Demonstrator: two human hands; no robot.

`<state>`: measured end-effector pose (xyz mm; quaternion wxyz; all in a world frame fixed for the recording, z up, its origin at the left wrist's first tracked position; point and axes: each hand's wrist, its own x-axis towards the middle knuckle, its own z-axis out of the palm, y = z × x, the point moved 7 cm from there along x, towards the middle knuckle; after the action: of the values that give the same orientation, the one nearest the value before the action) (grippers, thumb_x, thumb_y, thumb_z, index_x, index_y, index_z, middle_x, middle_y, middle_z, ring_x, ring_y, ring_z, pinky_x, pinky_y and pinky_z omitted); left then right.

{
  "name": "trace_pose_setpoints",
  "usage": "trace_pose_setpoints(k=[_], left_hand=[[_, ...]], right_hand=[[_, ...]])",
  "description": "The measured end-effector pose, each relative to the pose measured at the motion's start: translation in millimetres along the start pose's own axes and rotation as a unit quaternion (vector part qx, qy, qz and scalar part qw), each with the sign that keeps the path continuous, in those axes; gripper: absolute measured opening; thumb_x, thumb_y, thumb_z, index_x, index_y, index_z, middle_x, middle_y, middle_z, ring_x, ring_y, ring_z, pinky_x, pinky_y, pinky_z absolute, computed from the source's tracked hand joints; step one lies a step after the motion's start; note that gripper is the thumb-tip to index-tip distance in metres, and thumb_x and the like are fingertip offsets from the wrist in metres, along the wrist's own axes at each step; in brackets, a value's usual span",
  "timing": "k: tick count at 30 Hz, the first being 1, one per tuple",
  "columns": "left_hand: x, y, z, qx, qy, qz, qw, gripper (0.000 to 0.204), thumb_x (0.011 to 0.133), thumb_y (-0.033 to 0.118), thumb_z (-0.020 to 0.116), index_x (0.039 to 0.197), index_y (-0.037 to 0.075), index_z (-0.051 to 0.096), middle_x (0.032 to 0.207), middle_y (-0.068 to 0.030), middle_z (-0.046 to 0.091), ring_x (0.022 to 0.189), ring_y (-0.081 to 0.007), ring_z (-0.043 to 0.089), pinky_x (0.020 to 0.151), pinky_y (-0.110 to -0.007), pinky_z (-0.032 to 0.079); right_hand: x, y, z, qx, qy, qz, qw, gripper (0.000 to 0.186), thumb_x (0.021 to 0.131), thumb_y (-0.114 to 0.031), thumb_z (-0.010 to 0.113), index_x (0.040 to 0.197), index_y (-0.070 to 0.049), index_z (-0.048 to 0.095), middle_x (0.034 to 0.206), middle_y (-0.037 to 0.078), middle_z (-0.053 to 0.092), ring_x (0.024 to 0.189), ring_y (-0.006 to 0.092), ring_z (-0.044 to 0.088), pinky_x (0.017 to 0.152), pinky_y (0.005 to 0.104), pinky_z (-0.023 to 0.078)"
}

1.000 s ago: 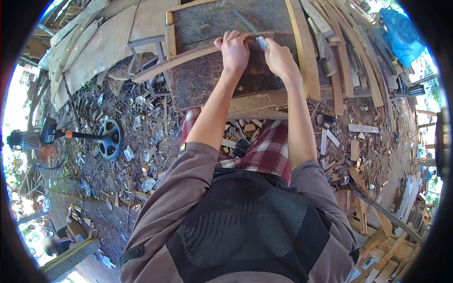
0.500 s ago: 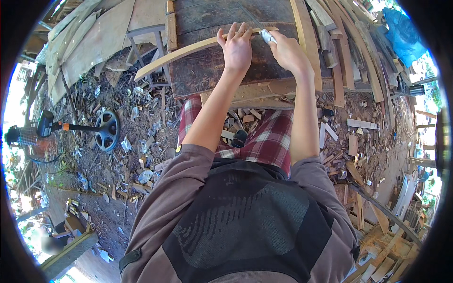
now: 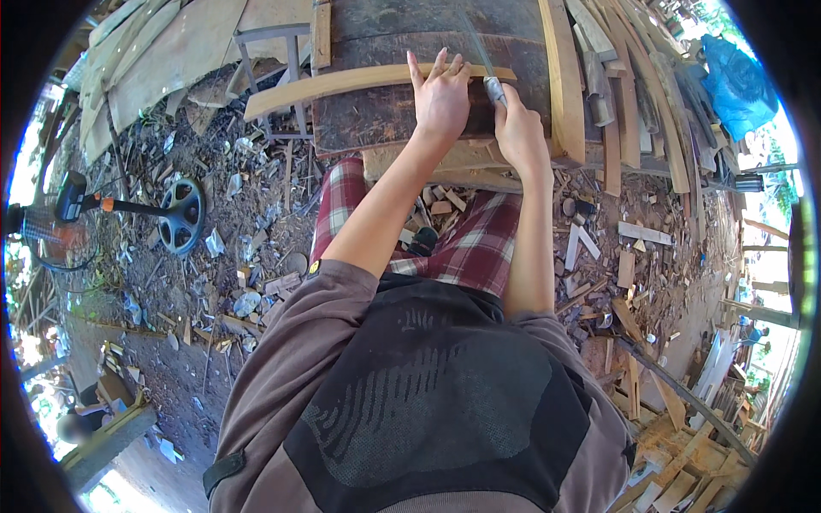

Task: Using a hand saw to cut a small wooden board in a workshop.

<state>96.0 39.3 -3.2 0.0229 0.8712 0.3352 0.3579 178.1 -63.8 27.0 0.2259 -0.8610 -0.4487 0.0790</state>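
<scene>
A long, pale wooden strip [image 3: 342, 83] lies across the dark workbench [image 3: 368, 128], its left end sticking out past the bench edge. My left hand [image 3: 442, 101] rests on the strip, fingers spread and pressing it down. In my right hand [image 3: 520, 128] is the light, wrapped-looking handle of a handsaw [image 3: 476, 41], my fingers closed around it. Its long metal blade points away from me and crosses the strip near the right end. The blade is blurred and its teeth are too small to make out.
A thick board [image 3: 560, 85] lies along the bench's right side, with stacked planks [image 3: 629, 111] beyond it. A blue plastic sheet [image 3: 735, 85] is at far right. At left stands a fan [image 3: 181, 215] with a round base. Wood scraps litter the ground; a person [image 3: 85, 415] is at lower left.
My right hand has drawn the saw back toward me, and the blade now points more straight ahead. My left hand stays on the strip. The whole view has shifted slightly.
</scene>
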Motion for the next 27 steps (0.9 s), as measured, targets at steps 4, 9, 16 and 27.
trace_pose_setpoints(k=[4, 9, 16, 27], left_hand=[[-2, 8, -2, -0.001, 0.014, 0.018, 1.0, 0.039, 0.084, 0.008, 0.059, 0.122, 0.013, 0.065, 0.131, -0.0053, 0.063, 0.133, -0.0238, 0.049, 0.118, -0.061, 0.01], [-3, 6, -4, -0.017, 0.023, 0.008, 1.0, 0.043, 0.081, 0.004, 0.06, 0.122, 0.015, 0.066, 0.128, -0.0027, 0.065, 0.129, -0.0225, 0.053, 0.117, -0.054, 0.02], [2, 3, -4, -0.046, -0.01, -0.016, 0.999, 0.036, 0.083, 0.006, 0.058, 0.115, 0.017, 0.071, 0.124, -0.0009, 0.068, 0.126, -0.0211, 0.056, 0.114, -0.05, 0.028], [-6, 11, -14, -0.047, 0.067, 0.043, 0.996, 0.036, 0.085, 0.011, 0.06, 0.12, 0.013, 0.068, 0.125, -0.0033, 0.067, 0.121, -0.022, 0.057, 0.108, -0.047, 0.033]], right_hand=[[-4, 0, -7, 0.009, -0.007, -0.004, 1.0, 0.033, 0.101, -0.02, 0.042, 0.129, -0.006, 0.05, 0.096, 0.031, 0.066, 0.096, 0.047, 0.063, 0.082, 0.0555, 0.051], [-7, 0, -5, 0.008, -0.002, 0.013, 1.0, 0.032, 0.101, -0.02, 0.043, 0.128, -0.006, 0.05, 0.097, 0.031, 0.066, 0.098, 0.0467, 0.062, 0.083, 0.0551, 0.051], [-12, 5, -3, 0.059, 0.034, 0.01, 0.998, 0.031, 0.1, -0.02, 0.045, 0.127, -0.005, 0.051, 0.096, 0.03, 0.066, 0.095, 0.047, 0.063, 0.079, 0.0551, 0.05], [-35, 4, 17, -0.035, 0.121, 0.017, 0.992, 0.036, 0.1, -0.017, 0.047, 0.133, -0.004, 0.043, 0.073, 0.025, 0.066, 0.071, 0.0454, 0.066, 0.06, 0.0529, 0.052]])
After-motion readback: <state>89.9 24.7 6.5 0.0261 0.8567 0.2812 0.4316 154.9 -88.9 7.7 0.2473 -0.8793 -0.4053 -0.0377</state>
